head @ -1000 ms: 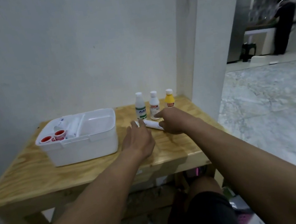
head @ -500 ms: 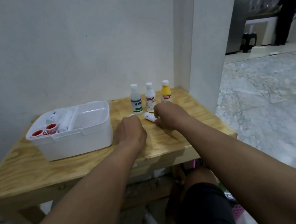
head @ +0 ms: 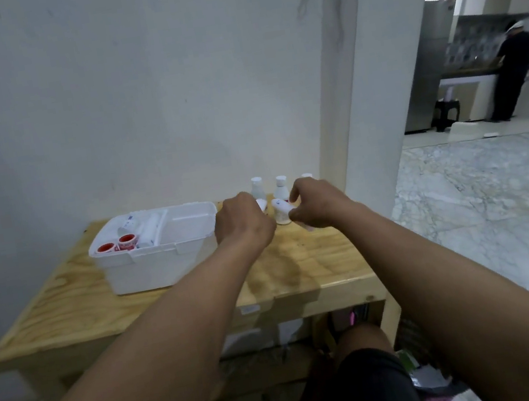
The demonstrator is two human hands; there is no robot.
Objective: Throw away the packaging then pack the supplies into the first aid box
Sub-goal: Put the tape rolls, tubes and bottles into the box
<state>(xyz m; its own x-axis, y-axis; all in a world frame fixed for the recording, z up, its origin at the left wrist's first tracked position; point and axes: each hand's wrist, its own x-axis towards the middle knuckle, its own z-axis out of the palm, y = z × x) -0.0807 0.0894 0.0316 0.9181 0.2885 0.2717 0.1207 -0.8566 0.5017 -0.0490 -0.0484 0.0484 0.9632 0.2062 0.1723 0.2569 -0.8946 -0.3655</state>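
My right hand [head: 321, 207] grips a small white roll [head: 281, 212] just above the wooden table [head: 76, 310]. My left hand [head: 242, 223] is curled beside it, and a second white piece [head: 261, 203] shows at its fingertips. How the two white pieces join is hidden by my fingers. The open white first aid box [head: 162, 265] stands left of my hands. It holds two red-topped tape rolls [head: 117, 245] and white tubes [head: 148, 231]. Behind my hands stand three small bottles [head: 281, 185], partly hidden.
A white wall runs behind the table, and a pillar [head: 352, 82] rises at its right end. Marble floor [head: 484, 200] opens to the right. A person in dark clothes [head: 513, 74] stands far back. My knee [head: 367, 374] is below the table's front edge.
Both hands have risen off the table top with the white roll, which lay flat between them a second ago. The view has tilted upward.
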